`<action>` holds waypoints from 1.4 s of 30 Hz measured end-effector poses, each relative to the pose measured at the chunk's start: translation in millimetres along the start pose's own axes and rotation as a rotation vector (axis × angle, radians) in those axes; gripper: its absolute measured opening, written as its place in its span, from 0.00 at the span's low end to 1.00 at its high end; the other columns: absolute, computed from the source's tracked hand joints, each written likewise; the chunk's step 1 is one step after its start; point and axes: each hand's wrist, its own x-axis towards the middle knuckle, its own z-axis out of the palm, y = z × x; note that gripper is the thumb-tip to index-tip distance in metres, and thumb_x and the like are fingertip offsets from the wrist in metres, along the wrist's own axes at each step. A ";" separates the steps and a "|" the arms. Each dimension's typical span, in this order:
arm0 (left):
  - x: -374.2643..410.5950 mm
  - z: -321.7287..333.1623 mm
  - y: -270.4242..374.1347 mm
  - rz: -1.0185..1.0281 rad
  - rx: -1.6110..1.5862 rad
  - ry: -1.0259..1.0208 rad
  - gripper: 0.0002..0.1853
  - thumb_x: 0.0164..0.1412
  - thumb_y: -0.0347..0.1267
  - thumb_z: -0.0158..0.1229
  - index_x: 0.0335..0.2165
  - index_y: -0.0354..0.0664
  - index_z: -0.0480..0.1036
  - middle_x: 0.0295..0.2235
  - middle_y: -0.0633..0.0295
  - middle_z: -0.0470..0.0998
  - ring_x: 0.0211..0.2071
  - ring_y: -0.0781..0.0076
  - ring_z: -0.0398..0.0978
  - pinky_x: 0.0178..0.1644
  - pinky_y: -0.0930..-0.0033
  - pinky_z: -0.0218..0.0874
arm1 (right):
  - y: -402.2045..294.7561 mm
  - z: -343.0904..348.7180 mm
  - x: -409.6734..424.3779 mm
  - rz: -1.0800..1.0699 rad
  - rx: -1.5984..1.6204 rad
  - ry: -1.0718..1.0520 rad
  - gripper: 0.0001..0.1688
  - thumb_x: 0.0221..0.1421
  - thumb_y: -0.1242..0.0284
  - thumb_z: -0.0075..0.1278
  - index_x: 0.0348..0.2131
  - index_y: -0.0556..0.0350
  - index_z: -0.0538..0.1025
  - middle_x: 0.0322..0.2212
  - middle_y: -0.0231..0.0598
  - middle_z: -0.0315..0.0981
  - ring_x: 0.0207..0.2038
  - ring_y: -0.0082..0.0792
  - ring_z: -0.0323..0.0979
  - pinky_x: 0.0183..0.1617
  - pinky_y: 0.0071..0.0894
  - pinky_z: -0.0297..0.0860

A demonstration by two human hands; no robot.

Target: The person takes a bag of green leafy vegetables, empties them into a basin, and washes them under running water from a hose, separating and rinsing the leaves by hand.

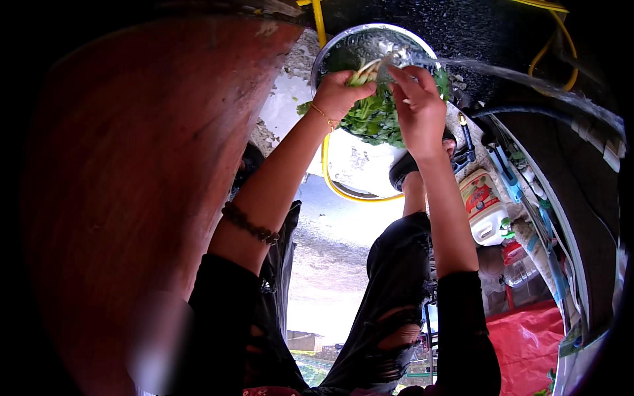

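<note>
My left hand [344, 94] grips a bunch of leafy green stems [364, 76] near their pale root ends, above a round metal basin [317, 64]. The roots point up and away from me. Close by on the right, my right hand [421, 109] has its fingertips at the roots, slightly blurred; whether they pinch them is unclear. Wet leafy greens [371, 119] fill the near side of the basin, below both hands. Water [381, 44] ripples in its far part. A stream of water [515, 72] arcs in from the right towards the basin.
A yellow hose [327, 168] curves around the basin's left and near side. To the right lie a hose nozzle [465, 136], a white jug with a red label [480, 203] and a red plastic sheet [527, 341]. A large reddish surface [148, 148] borders the left. My sandalled foot [406, 171] is near the basin.
</note>
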 end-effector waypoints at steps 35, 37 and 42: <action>-4.5 -10.8 -3.6 0.068 0.059 0.050 0.12 0.47 0.32 0.59 0.29 0.34 0.72 0.23 0.64 0.73 0.23 0.81 0.66 0.28 0.76 0.59 | 77.2 24.5 4.7 0.855 0.975 0.072 0.09 0.51 0.70 0.47 0.30 0.58 0.73 0.16 0.25 0.64 0.14 0.12 0.53 0.13 0.11 0.48; -7.9 -15.4 -6.0 -0.026 -0.173 0.012 0.15 0.49 0.32 0.59 0.34 0.34 0.71 0.28 0.62 0.74 0.27 0.81 0.68 0.33 0.80 0.59 | 44.2 21.6 3.8 0.841 1.013 -0.099 0.12 0.49 0.66 0.51 0.29 0.58 0.74 0.16 0.24 0.63 0.14 0.12 0.52 0.13 0.10 0.47; 9.4 -12.3 -24.7 0.148 0.035 0.003 0.12 0.47 0.27 0.58 0.33 0.34 0.71 0.26 0.62 0.74 0.28 0.80 0.70 0.33 0.77 0.62 | 41.5 50.2 -6.1 0.578 0.852 -0.320 0.13 0.44 0.69 0.57 0.29 0.59 0.74 0.19 0.26 0.66 0.19 0.15 0.59 0.22 0.16 0.56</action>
